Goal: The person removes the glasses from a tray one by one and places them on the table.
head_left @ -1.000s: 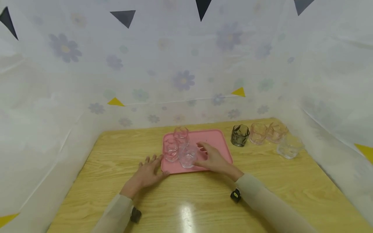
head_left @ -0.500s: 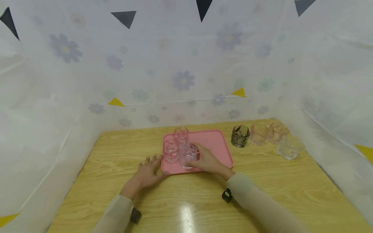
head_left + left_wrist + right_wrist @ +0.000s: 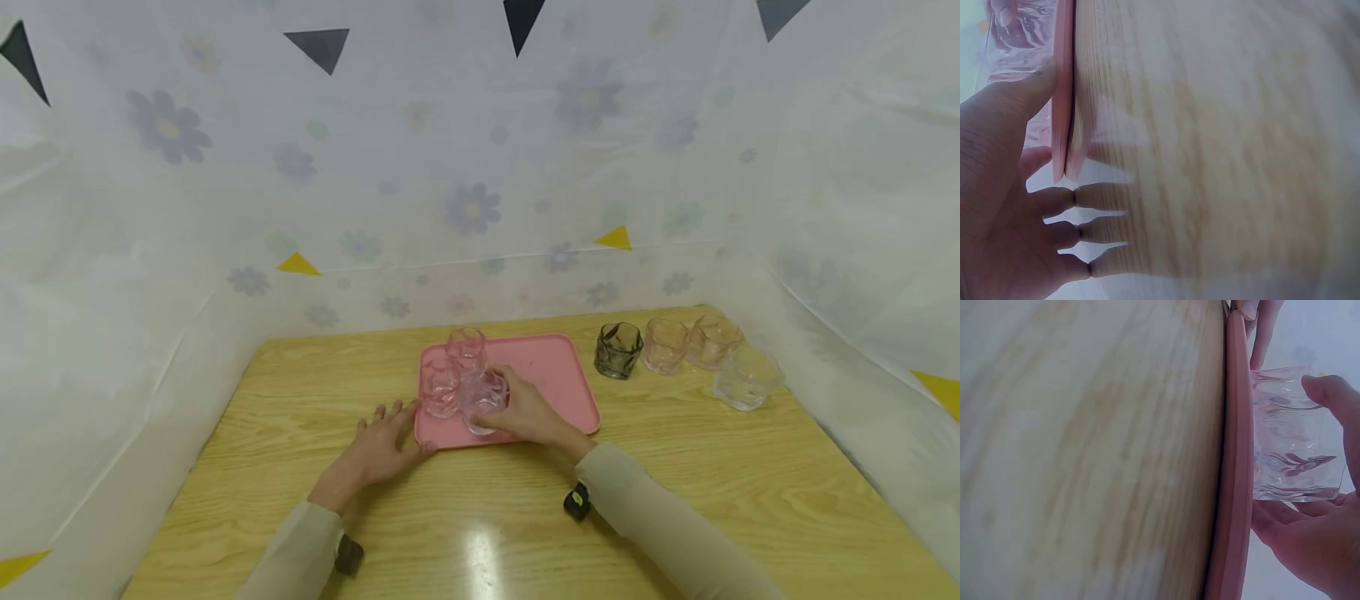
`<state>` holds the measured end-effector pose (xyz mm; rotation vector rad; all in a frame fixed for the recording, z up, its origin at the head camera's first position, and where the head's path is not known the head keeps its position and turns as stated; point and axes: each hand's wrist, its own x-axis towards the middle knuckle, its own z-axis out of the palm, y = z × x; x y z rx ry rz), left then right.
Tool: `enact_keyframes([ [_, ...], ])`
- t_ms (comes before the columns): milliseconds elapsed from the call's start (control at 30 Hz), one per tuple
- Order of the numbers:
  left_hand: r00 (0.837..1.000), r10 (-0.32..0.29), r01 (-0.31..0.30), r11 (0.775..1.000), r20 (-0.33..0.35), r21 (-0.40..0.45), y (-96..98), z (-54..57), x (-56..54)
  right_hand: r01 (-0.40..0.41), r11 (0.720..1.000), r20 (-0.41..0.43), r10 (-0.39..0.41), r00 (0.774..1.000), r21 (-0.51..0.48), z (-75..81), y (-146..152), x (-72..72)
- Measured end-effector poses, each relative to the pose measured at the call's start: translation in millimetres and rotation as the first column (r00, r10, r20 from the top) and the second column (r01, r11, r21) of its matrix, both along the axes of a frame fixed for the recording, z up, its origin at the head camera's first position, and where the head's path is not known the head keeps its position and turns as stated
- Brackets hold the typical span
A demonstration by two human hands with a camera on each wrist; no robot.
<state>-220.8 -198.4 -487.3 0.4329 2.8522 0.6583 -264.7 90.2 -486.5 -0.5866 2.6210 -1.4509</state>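
My right hand (image 3: pixel 529 411) holds a clear glass (image 3: pixel 480 421) at the front of a pink tray (image 3: pixel 566 379). In the right wrist view, the thumb lies on one side of this clear glass (image 3: pixel 1294 434) and the fingers reach round the other. The glass stands upright on the tray. Just behind it on the tray's left side are two more clear glasses, a nearer one (image 3: pixel 439 392) and a farther one (image 3: pixel 467 350). My left hand (image 3: pixel 378 446) rests at the tray's front left corner, fingers spread on the table. Its thumb touches the tray's rim (image 3: pixel 1063 94) in the left wrist view.
At the back right of the wooden table (image 3: pixel 465 508) stand a dark grey glass (image 3: pixel 618 352), two pinkish glasses (image 3: pixel 664 346) (image 3: pixel 712 342), and a clear glass (image 3: pixel 744 382) near the right edge. White flowered sheets (image 3: pixel 480 167) enclose the table at the back and sides.
My right hand has moved left from beside the front clear glass and now grips it. The left hand, tray and other glasses stay where they were.
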Motion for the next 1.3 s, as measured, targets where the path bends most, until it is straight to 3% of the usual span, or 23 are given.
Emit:
enact_keyframes([
  [467, 1.0, 0.006, -0.006, 1.0, 0.002, 0.008, -0.4, 3.0, 1.5, 0.045, 0.999, -0.08, -0.045, 0.996, -0.003, 9.3, 7, -0.7],
  [733, 1.0, 0.001, -0.001, 1.0, -0.009, 0.003, -0.5, 0.7, -0.3, 0.088, 0.996, -0.064, -0.087, 0.994, 0.012, 17.9, 28, 1.7],
  [1033, 1.0, -0.003, 0.003, 1.0, -0.012, -0.006, -1.8, -0.3, -2.3, 0.11, 0.994, -0.119, -0.112, 0.987, -0.028, 26.3, 61, 5.2],
  [1300, 1.0, -0.007, 0.007, 1.0, -0.002, 0.01, -2.2, -1.3, -3.2, 0.181, 0.984, -0.04, -0.18, 0.983, 0.003, 30.9, 99, 11.9],
])
